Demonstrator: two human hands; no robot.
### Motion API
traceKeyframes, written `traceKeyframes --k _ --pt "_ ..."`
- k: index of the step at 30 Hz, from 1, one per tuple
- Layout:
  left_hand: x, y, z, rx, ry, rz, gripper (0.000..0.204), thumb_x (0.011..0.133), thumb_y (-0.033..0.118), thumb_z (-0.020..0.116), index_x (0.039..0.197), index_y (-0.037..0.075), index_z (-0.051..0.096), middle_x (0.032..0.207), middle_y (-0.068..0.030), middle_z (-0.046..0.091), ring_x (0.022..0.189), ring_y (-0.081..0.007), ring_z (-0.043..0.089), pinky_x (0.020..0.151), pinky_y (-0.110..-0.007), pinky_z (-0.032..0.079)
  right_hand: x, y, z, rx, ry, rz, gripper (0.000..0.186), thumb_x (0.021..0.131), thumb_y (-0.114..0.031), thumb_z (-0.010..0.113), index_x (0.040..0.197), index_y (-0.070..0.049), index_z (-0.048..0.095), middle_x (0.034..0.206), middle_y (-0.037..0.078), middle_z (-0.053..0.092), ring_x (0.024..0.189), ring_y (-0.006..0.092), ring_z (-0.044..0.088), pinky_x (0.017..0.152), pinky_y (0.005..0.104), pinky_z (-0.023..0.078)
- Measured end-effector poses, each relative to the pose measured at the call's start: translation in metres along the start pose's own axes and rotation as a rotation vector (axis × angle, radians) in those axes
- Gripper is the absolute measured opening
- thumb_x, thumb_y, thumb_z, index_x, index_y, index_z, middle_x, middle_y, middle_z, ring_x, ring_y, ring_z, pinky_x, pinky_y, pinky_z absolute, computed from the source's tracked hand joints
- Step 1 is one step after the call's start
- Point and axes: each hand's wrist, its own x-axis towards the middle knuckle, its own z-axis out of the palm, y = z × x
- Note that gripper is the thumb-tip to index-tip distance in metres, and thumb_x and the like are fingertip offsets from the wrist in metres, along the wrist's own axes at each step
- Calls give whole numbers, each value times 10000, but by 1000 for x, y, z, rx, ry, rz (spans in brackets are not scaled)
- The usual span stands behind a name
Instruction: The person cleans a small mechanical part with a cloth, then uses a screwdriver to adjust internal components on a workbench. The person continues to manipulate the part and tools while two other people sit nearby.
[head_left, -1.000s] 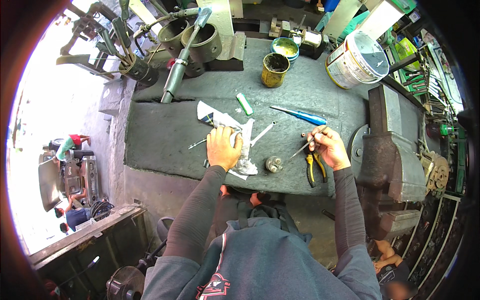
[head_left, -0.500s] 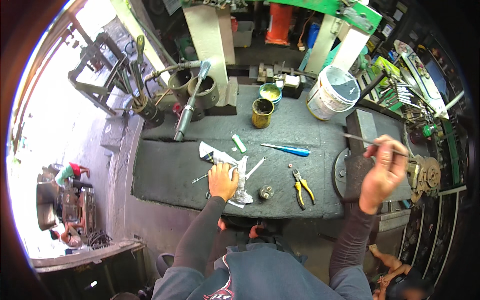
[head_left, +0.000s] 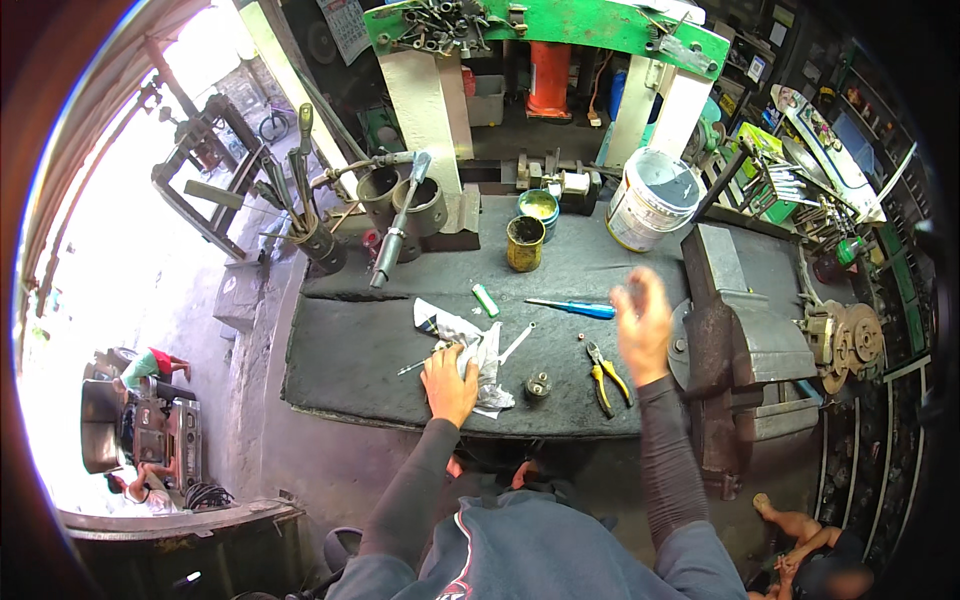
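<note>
- Two hands are seen above a dark-topped desk [head_left: 350, 350], with the forearms in dark sleeves coming up from the lower edge.
- The left hand [head_left: 449, 383] is laid flat, palm down and fingers spread, on a crumpled white rag [head_left: 470, 345] near the front edge of the desk; nothing is gripped by it.
- A thin metal rod [head_left: 412, 368] is seen poking out just to the left of that hand, touching the rag.
- The right hand [head_left: 641, 325] is raised above the desk, blurred, with fingers loosely spread and open; nothing can be made out in it.
- Yellow-handled pliers [head_left: 606, 373] are lying on the desk just below and left of the right hand.
- A blue-handled screwdriver [head_left: 575, 308] is lying just beyond the pliers, with its tip pointing to the left.
- A small round metal part [head_left: 538, 385] is placed between the rag and the pliers.
- A small green tube [head_left: 485, 299] is lying just beyond the rag.
- A dirty yellow tin [head_left: 525, 243] is standing upright further back, with a white bucket [head_left: 650, 200] to its right.
- A heavy bench vise [head_left: 740, 340] is fixed at the right end of the desk, just beside the right hand.
</note>
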Motion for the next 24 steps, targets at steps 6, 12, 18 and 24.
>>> traceKeyframes --k 6,12,18,24 --pt "-67 -23 -49 -35 98 -171 331 937 217 728 1237 87 676 1168 -121 651 1175 -337 566 1036 -478 420 -136 49 18 32 -189 450 247 963 -113 751 1175 1 698 1048 111 746 881 246 720 818 387 578" --pt "-116 -45 -85 -115 144 -202 298 902 212 745 1151 51 717 1053 -147 694 1041 -360 620 960 -483 471 -163 10 21 105 -102 281 217 989 -100 708 1163 28 691 1019 112 739 867 175 677 807 350 552" --pt "-51 -6 -82 0 -62 176 719 884 424 797 1524 212 548 1532 -162 487 1361 -421 468 1101 -594 421 -212 -11 -10 64 -105 294 86 904 9 697 990 14 699 861 81 641 818 197 640 773 334 522" --pt "-13 -74 -12 -231 -324 314 366 880 258 807 1190 92 707 1156 -182 649 1089 -411 626 957 -494 525 -292 -115 13 67 -299 344 119 976 -27 685 1069 -3 755 902 106 705 733 196 669 682 329 533"
